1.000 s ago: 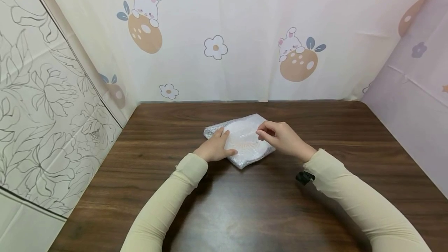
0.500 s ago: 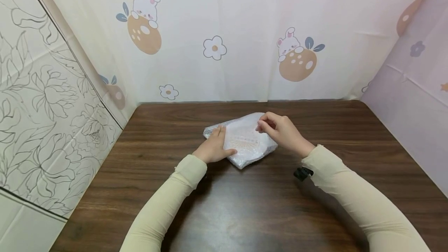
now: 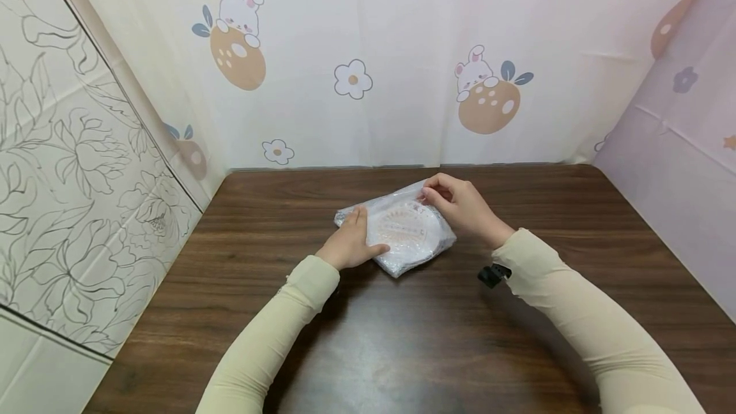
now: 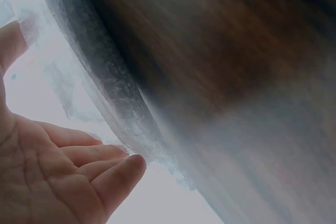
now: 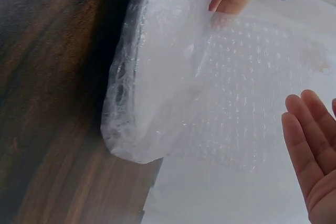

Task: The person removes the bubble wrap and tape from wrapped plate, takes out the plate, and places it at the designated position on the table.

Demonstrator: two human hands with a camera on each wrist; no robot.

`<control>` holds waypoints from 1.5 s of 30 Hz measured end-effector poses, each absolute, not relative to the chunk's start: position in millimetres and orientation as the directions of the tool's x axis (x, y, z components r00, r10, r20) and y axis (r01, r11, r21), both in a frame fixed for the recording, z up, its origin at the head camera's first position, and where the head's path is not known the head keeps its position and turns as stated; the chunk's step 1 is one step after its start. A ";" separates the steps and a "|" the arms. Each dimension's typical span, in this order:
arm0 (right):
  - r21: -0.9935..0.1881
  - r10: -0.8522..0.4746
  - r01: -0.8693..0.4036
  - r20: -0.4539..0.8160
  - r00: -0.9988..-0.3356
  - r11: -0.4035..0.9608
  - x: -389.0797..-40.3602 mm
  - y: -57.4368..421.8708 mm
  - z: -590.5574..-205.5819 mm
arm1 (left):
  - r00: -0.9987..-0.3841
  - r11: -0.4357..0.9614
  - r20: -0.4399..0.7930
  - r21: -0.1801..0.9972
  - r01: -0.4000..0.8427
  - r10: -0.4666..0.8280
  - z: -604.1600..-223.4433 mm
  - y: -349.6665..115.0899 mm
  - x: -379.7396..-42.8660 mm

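Note:
A clear bubble-wrap packet (image 3: 397, 268) lies near the back of the table. Through it shows a round, flat white thing (image 3: 405, 229), perhaps a plate, with a beige pattern. My left hand (image 3: 347, 241) rests on the packet's left side, fingers fairly straight and thumb spread. At the packet's back right corner, my right hand (image 3: 462, 203) pinches the edge of a bubble-wrap flap between thumb and forefinger. In the right wrist view the lifted bubble wrap (image 5: 236, 93) hangs beside the extended other fingers of that hand (image 5: 312, 145).
The packet sits on a dark wood-grain table (image 3: 368, 350). Behind the table hangs a white curtain (image 3: 402, 18) with rabbit and flower prints. A panel (image 3: 75, 133) with floral line drawing stands along the left side.
My right hand has moved back toward the far edge, drawing the flap with it. The beige pattern now shows more clearly. My left hand has stayed almost in place.

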State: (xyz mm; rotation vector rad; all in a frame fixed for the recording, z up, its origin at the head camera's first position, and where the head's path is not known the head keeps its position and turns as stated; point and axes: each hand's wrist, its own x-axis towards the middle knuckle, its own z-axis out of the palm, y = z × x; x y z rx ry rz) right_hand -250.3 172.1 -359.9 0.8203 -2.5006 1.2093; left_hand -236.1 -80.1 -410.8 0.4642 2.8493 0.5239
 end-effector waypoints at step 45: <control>-0.159 -0.492 -0.467 -0.209 -0.845 0.870 -232.3 160.3 -404.0 | -0.935 0.910 -0.117 0.296 0.290 0.336 -410.4 -78.9 -236.3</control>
